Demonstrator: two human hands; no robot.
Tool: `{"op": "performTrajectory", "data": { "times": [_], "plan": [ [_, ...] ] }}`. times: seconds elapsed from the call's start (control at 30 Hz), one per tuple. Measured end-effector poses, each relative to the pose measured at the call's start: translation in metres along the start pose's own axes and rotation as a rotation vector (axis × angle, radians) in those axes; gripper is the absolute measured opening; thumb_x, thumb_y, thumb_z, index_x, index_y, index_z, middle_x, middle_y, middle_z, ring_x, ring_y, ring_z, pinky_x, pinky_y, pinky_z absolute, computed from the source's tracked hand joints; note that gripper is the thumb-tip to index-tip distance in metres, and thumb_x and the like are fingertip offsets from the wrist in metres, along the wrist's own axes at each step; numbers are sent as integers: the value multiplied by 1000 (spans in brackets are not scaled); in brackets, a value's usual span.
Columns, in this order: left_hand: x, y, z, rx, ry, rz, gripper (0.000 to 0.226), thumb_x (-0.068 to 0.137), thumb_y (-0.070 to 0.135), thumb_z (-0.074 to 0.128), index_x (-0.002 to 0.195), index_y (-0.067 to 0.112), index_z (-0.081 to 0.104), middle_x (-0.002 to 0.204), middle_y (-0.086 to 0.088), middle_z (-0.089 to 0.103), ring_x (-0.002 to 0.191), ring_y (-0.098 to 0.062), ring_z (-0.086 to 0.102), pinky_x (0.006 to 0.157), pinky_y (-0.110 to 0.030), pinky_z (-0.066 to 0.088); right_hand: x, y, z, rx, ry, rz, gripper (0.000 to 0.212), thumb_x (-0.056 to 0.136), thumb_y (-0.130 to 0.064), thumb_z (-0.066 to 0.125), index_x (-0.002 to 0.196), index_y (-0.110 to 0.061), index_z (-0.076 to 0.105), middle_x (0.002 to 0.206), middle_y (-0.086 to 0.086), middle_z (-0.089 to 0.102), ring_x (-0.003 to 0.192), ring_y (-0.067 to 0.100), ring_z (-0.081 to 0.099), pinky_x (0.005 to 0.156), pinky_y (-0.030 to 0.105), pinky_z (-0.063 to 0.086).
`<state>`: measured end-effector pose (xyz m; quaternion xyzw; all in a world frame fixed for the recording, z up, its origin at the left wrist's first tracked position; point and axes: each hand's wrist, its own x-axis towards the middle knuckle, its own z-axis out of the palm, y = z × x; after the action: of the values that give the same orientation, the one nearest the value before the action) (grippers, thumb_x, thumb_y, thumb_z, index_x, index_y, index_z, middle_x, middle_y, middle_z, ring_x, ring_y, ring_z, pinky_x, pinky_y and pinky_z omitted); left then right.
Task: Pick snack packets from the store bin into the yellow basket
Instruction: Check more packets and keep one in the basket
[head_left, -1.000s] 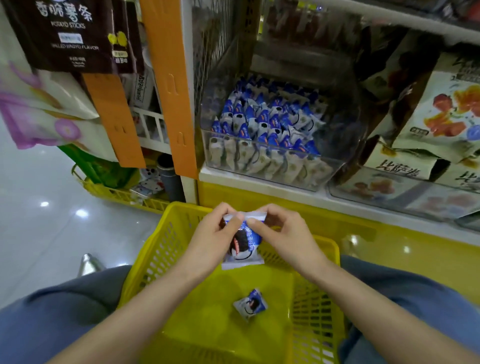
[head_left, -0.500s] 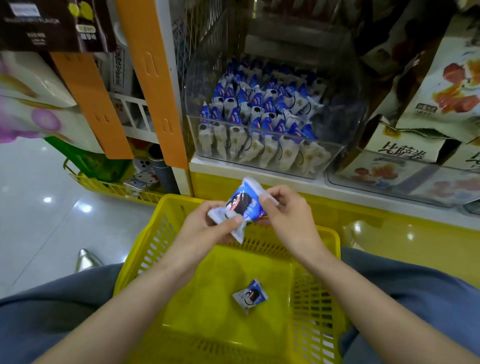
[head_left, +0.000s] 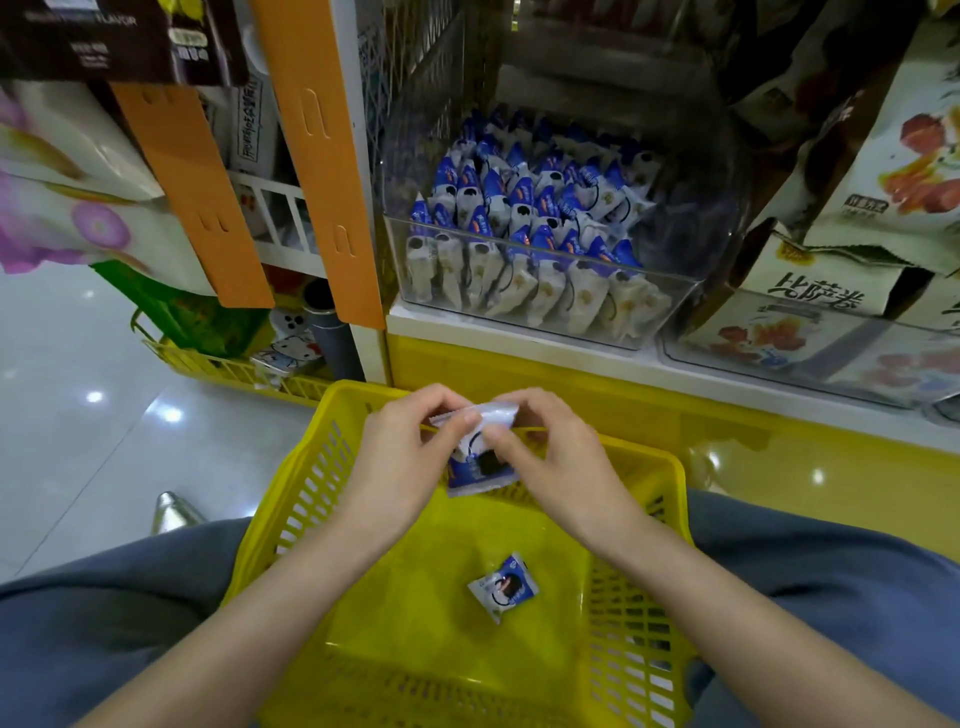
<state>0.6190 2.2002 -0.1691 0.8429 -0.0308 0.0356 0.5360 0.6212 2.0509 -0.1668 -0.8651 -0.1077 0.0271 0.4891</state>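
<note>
Over the far rim of the yellow basket (head_left: 670, 670) on my lap, both hands hold one blue-and-white snack packet (head_left: 480, 467). My left hand (head_left: 400, 462) pinches its top edge from the left, and my right hand (head_left: 561, 462) pinches it from the right. The packet hangs upright between them. A second snack packet (head_left: 504, 586) lies on the basket floor. The clear store bin (head_left: 670, 306) on the shelf ahead holds several rows of the same packets.
Orange shelf uprights (head_left: 322, 156) stand left of the bin. Larger snack bags (head_left: 893, 171) and another clear bin (head_left: 810, 364) fill the shelf at right. A second yellow basket (head_left: 228, 369) sits on the tiled floor at left. The yellow shelf base (head_left: 779, 447) runs behind my basket.
The packet was tilted and raised half a second ago. It now hangs upright again, lower, with both hands pinching its top edge over the basket rim.
</note>
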Motion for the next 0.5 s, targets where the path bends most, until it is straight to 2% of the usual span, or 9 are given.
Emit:
{"op": "performTrajectory", "data": {
  "times": [0.07, 0.13, 0.2, 0.3, 0.33, 0.4, 0.43, 0.5],
  "plan": [
    [-2, 2, 2, 3, -26, 13, 17, 87, 19, 61, 74, 29, 62, 70, 12, 65, 66, 1, 57, 58, -15, 42, 0, -1, -1, 34, 17, -8, 2, 89, -28, 60, 88, -30, 58, 81, -10, 65, 77, 0, 59, 69, 17, 45],
    [-4, 2, 2, 7, -36, 27, 15, 88, 21, 60, 75, 29, 62, 70, 10, 65, 65, -3, 56, 57, -20, 42, -1, -1, -2, 30, 28, -14, 4, 88, -30, 60, 85, -27, 60, 77, -6, 66, 71, -1, 60, 62, 17, 45],
    [-5, 2, 2, 0, -46, 17, 16, 89, 21, 59, 75, 28, 61, 71, 7, 64, 66, -13, 57, 59, -27, 42, -2, -1, -3, -38, 39, -53, 6, 88, -29, 61, 85, -24, 61, 77, -8, 64, 72, 2, 59, 62, 18, 46],
    [-2, 1, 3, -122, -89, -89, 17, 88, 13, 59, 72, 19, 59, 73, -5, 64, 71, -23, 58, 67, -36, 46, -5, -3, -5, -341, 105, -248, 9, 88, -24, 61, 87, -15, 62, 79, -9, 57, 77, 12, 55, 66, 24, 42],
    [-1, 1, 3, -187, -109, -134, 19, 88, 9, 59, 70, 16, 59, 71, -7, 63, 69, -21, 56, 67, -35, 46, -6, -4, -6, -444, 124, -320, 10, 88, -23, 60, 86, -13, 62, 78, -5, 57, 76, 16, 54, 65, 25, 40],
    [0, 2, 3, -299, -151, -207, 24, 87, 4, 58, 66, 15, 58, 63, -1, 61, 64, -13, 54, 61, -24, 45, -8, -5, -7, -569, 121, -402, 12, 88, -22, 59, 84, -11, 62, 78, 0, 58, 73, 19, 54, 62, 25, 38],
    [1, 2, 3, -334, -166, -227, 24, 86, 3, 58, 65, 15, 58, 61, 2, 61, 62, -10, 54, 59, -20, 45, -9, -6, -8, -587, 105, -403, 12, 88, -23, 59, 84, -12, 62, 79, 0, 59, 73, 18, 54, 60, 24, 39],
    [1, 1, 5, -340, -164, -220, 21, 87, 5, 58, 68, 15, 58, 66, 1, 61, 66, -11, 55, 63, -24, 47, -9, -7, -10, -519, 99, -322, 11, 90, -25, 58, 86, -15, 62, 79, -4, 59, 73, 13, 53, 59, 26, 42]
  ]
}}
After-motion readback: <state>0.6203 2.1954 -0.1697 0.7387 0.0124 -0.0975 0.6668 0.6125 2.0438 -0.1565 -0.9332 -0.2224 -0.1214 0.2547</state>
